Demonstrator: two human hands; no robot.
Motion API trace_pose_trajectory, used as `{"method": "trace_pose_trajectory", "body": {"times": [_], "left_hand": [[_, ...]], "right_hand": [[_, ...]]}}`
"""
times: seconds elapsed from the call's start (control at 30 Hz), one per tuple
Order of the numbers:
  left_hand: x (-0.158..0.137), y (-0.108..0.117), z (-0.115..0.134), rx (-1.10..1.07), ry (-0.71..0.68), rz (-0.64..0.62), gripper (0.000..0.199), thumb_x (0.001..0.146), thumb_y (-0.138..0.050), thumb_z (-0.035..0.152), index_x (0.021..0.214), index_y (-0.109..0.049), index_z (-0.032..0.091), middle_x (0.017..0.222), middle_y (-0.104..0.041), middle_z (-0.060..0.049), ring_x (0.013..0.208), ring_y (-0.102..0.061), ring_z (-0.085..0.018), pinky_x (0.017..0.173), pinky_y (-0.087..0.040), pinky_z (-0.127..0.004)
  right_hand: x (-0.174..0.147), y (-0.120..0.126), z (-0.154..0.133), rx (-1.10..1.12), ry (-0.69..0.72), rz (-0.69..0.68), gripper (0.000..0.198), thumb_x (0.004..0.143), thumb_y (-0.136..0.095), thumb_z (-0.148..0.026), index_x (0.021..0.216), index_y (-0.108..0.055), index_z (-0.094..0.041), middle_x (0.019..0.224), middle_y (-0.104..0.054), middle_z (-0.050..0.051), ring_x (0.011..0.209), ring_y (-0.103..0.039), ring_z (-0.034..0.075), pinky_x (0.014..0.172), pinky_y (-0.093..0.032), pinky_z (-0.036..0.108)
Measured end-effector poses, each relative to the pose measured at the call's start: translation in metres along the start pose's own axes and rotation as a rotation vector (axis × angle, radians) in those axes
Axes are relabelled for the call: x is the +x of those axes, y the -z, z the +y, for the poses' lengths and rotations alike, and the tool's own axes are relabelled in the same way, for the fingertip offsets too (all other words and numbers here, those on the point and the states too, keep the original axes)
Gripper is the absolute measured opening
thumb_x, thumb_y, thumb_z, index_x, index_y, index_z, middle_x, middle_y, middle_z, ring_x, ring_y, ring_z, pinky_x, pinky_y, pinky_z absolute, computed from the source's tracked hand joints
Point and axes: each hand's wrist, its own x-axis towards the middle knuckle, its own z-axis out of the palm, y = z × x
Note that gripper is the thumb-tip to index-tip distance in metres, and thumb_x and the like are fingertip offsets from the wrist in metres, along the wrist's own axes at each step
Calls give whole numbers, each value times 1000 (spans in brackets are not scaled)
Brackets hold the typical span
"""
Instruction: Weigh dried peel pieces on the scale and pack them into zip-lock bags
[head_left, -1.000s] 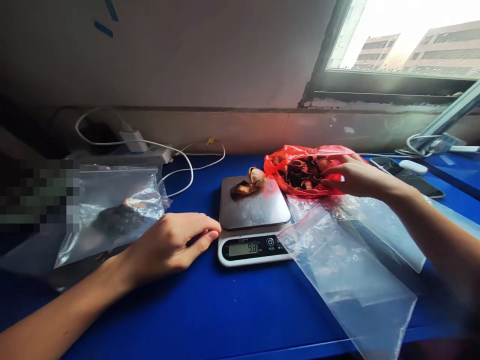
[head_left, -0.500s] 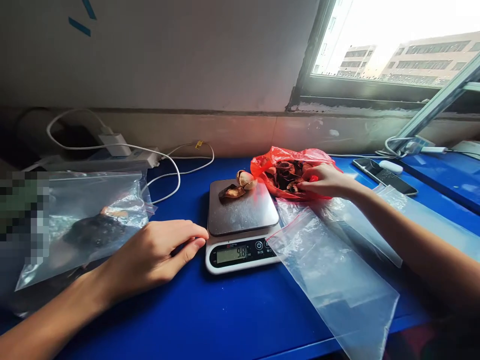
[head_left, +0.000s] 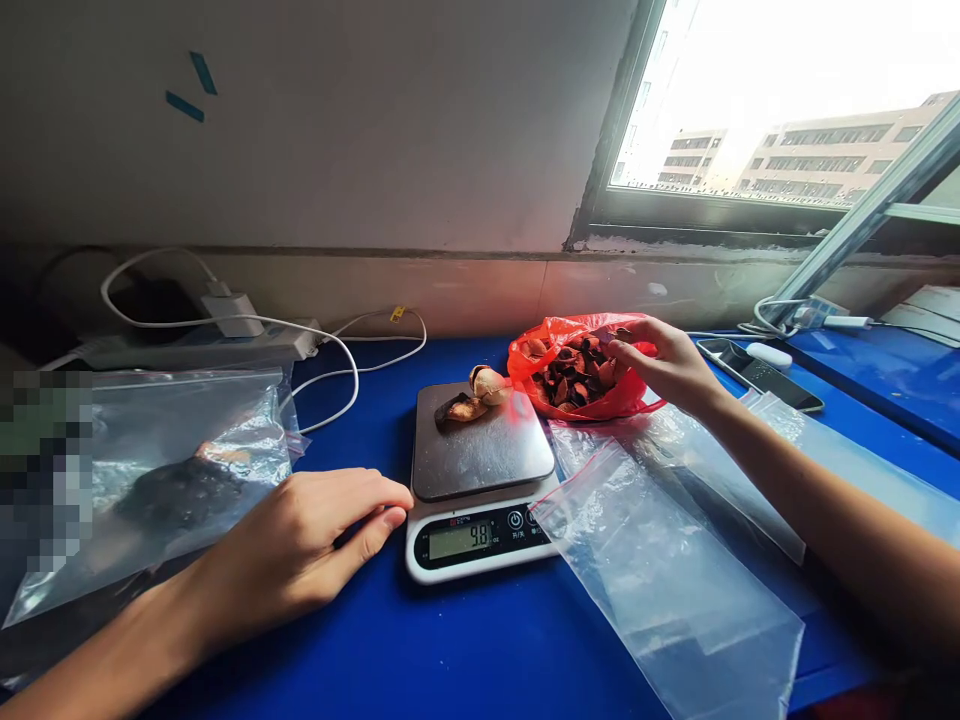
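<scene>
A kitchen scale (head_left: 487, 470) with a steel plate reads about 9.8. On its plate lie a pale round husk (head_left: 489, 386) and a brown dried piece of shell (head_left: 462, 408). My left hand (head_left: 330, 540) rests on the table with fingers curled together, nothing visible in them, its fingertips beside the scale's left edge. Over the red plastic bag (head_left: 525, 330), full of brown dried shell pieces (head_left: 574, 375), is my right hand (head_left: 667, 362). Its thumb and fingers pinch a dark shell piece (head_left: 611, 338) at the bag's rim.
Clear zip bags (head_left: 675, 570) lie right of the scale, one overlapping its corner. A filled zip bag (head_left: 172, 480) sits at left. Behind are a power strip (head_left: 285, 342) and white cable (head_left: 341, 345). A phone (head_left: 757, 372) lies back right, near a metal bar (head_left: 862, 220).
My right hand has risen from among the shell pieces to the bag's rim, now with a piece in its fingers. My left hand stays beside the scale. The view has tilted up slightly.
</scene>
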Motion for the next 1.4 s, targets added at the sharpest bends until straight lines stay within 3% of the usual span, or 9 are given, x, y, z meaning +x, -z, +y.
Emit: {"method": "trace_pose_trajectory", "body": {"times": [0.4,0.5,0.67,0.77,0.9,1.0,1.1,1.27,1.4], "left_hand": [[-1,-1,0,-13,36,-30,24,99,-46,29,98,-69,24,86,-74,3,74,-69,-12,70,-49,-20],[-1,-1,0,-6,33,-35,24,99,-46,29,98,-69,24,86,-74,3,74,-69,-13,70,-50,-20],[0,0,-1,22,3,-31,24,99,-46,28,98,-69,24,86,-75,3,74,-71,-13,69,-51,-19],[2,3,-3,49,-40,-49,20,98,-49,26,100,-69,24,88,-76,4,75,-72,-11,70,-52,-17],[0,4,-4,84,-31,71,17,97,-52,27,105,-67,24,94,-77,4,79,-73,-11,71,-54,-15],[-3,3,-6,97,6,202,16,97,-53,29,105,-67,25,84,-76,5,69,-71,-10,62,-53,-15],[-3,3,-6,95,9,196,15,97,-55,28,104,-67,24,84,-75,5,68,-70,-9,61,-52,-15],[0,1,-4,53,-23,155,15,97,-54,25,102,-68,24,92,-77,5,77,-72,-11,69,-53,-17],[-1,-2,-7,27,-43,139,16,97,-54,26,104,-68,25,93,-77,5,80,-73,-12,75,-53,-17]], "right_hand": [[0,3,7,-305,56,82,20,84,-60,-39,91,-57,-22,83,-72,9,66,-64,20,61,-49,32],[-2,2,13,-539,159,45,15,86,-54,-31,94,-62,-21,94,-70,11,83,-65,25,72,-51,37],[-16,-3,7,-941,311,68,34,87,-52,-28,118,-66,-21,126,-56,17,116,-49,36,90,-46,54],[-24,-9,-7,-953,380,-13,27,90,-52,-30,107,-72,-24,134,-53,14,121,-44,35,91,-45,52],[-27,-15,-19,-1016,277,-187,23,89,-57,-34,95,-77,-23,133,-56,14,121,-44,37,87,-46,50],[-23,-14,-19,-1033,190,-300,25,90,-54,-29,98,-77,-23,122,-62,14,111,-51,33,80,-47,43],[-19,-11,-15,-1014,204,-382,28,91,-48,-21,85,-76,-18,107,-66,14,98,-55,28,76,-46,38],[-14,-8,-2,-908,316,-299,25,88,-51,-18,79,-74,-18,105,-68,14,97,-56,28,77,-46,37],[-7,-4,7,-798,388,-306,26,85,-50,-15,69,-71,-19,79,-69,9,79,-59,22,78,-45,35]]}}
